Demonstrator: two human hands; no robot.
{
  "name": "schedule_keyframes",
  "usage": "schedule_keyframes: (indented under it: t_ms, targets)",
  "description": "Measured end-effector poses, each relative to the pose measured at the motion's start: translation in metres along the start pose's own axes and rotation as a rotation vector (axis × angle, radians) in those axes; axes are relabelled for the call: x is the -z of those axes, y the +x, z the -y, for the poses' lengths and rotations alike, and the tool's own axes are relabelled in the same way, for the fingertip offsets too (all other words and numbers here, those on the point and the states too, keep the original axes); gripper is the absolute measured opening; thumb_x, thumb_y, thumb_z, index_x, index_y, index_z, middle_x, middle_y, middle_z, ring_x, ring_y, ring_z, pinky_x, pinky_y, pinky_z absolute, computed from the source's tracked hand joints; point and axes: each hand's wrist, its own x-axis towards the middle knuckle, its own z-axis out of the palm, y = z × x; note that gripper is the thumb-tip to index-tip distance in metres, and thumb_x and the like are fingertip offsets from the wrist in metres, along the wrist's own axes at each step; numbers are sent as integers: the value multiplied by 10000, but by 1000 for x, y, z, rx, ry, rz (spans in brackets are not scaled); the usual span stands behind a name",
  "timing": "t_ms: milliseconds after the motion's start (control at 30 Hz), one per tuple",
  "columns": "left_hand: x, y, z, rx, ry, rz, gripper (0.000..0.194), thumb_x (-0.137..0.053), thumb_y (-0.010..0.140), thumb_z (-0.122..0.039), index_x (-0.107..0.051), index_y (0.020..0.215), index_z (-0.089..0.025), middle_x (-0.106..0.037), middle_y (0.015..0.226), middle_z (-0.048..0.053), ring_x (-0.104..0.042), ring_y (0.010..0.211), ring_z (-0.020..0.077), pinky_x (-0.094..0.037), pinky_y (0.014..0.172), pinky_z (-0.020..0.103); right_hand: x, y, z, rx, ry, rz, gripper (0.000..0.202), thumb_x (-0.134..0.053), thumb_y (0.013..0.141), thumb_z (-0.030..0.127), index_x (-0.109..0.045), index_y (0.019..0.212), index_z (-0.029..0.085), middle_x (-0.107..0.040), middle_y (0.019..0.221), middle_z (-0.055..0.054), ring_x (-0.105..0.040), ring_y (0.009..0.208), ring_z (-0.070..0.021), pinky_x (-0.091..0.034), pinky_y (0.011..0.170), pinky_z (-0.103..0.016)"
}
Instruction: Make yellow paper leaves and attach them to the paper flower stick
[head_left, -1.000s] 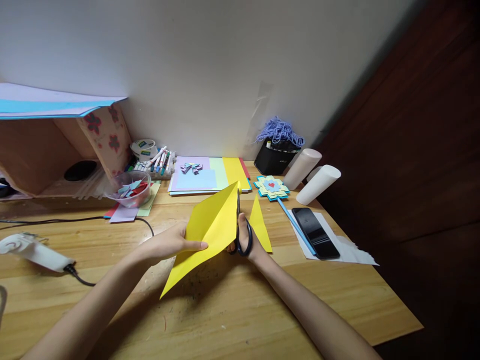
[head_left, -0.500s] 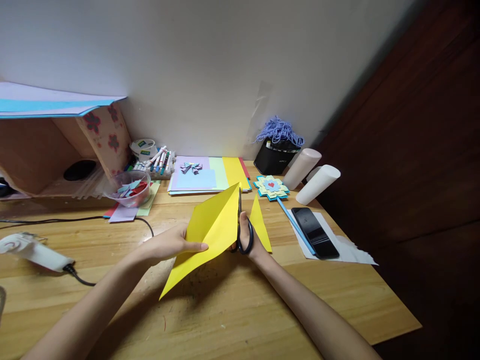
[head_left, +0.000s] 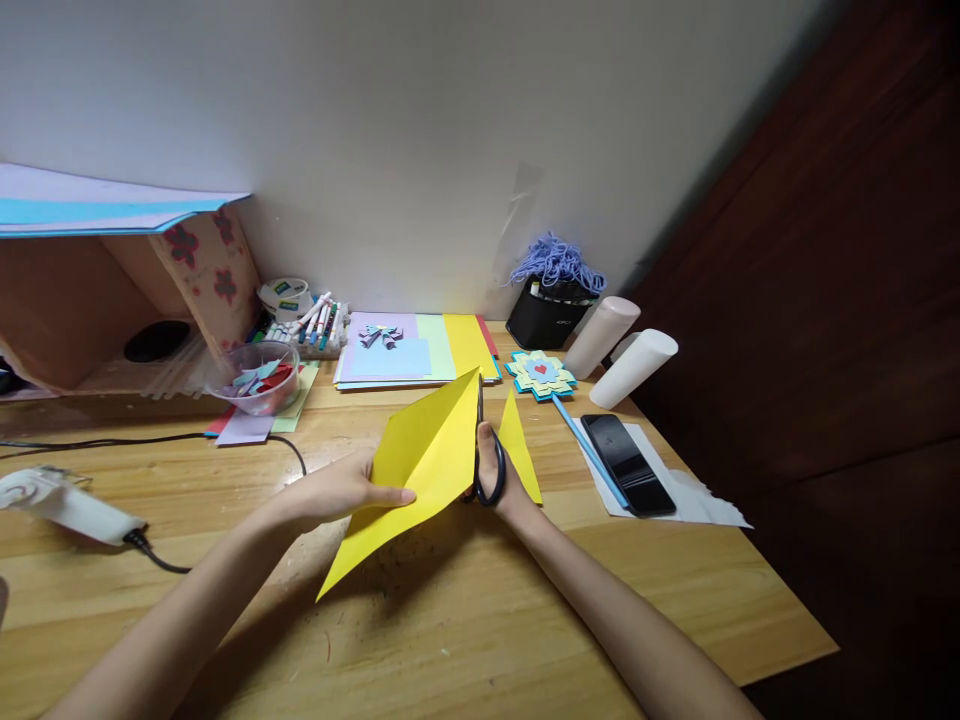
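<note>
Partly between left fingers, yellow paper

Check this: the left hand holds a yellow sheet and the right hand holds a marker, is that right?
Not quite: what the right hand holds is wrong. The head view shows dark-handled scissors there; the left hand does hold the yellow sheet.

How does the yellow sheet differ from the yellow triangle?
The sheet is held up in the left hand; the triangle lies on the table. The sheet looks larger than the triangle. The sheet is creased, while the triangle looks flat. Both are yellow.
</note>
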Motion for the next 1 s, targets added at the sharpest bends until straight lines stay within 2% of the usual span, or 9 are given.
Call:
schedule_keyframes:
  t_ms: [133, 233, 333, 500, 667, 867, 1000]
  targets:
    - [0, 0, 0, 7, 5, -1, 432, -629, 667, -465, -598, 1000, -192, -658, 1016, 22, -589, 904, 232, -455, 763, 294, 0, 1, -1, 24, 12, -37, 751, -154, 756, 757, -598, 784, 152, -543, 461, -29, -567, 476, -170, -440, 452, -240]
    - [0, 0, 0, 10, 31, 1, 434, -632, 660, -474, -611, 991, -194, -660, 1012, 20, -586, 912, 235, -454, 769, 293, 0, 2, 4, 109, 28, -60, 736, -168, 768, 743, -607, 883, 163, -650, 652, -75, -637, 679, -209, -502, 606, -269]
    - [0, 1, 1, 9, 40, 3, 435, -637, 659, -470, -620, 1000, -199, -662, 1015, 18, -585, 917, 236, -453, 776, 294, 1, 3, 7, 155, 58, -70, 706, -196, 787, 719, -607, 942, 166, -682, 843, -106, -641, 827, -227, -510, 706, -292]
    - [-1, 1, 2, 11, 11, 6, 421, -631, 660, -472, -631, 976, -193, -669, 998, 22, -588, 911, 246, -456, 772, 304, 3, 4, 6, 119, 68, -30, 724, -222, 777, 726, -614, 964, 147, -687, 878, -113, -647, 823, -236, -515, 688, -308]
    - [-2, 0, 2, 27, -53, 45, 431, -643, 662, -448, -604, 1016, -206, -662, 1026, 12, -592, 922, 237, -453, 787, 293, 3, 5, 5, 107, 87, -49, 731, -198, 775, 731, -604, 961, 152, -680, 912, -122, -635, 883, -242, -512, 706, -303]
    - [-4, 0, 2, 29, -122, 43, 446, -664, 659, -415, -600, 1058, -227, -665, 1031, 0, -591, 940, 243, -452, 794, 295, 4, 6, 3, 98, 96, -47, 721, -229, 767, 734, -602, 967, 150, -684, 880, -125, -643, 842, -249, -513, 647, -302]
    - [-4, 1, 3, 37, -127, 53, 435, -669, 655, -419, -614, 1041, -226, -669, 1027, 7, -595, 936, 251, -456, 803, 311, 4, 6, 5, 98, 104, -48, 730, -216, 764, 739, -600, 977, 155, -683, 881, -119, -645, 843, -246, -513, 667, -304]
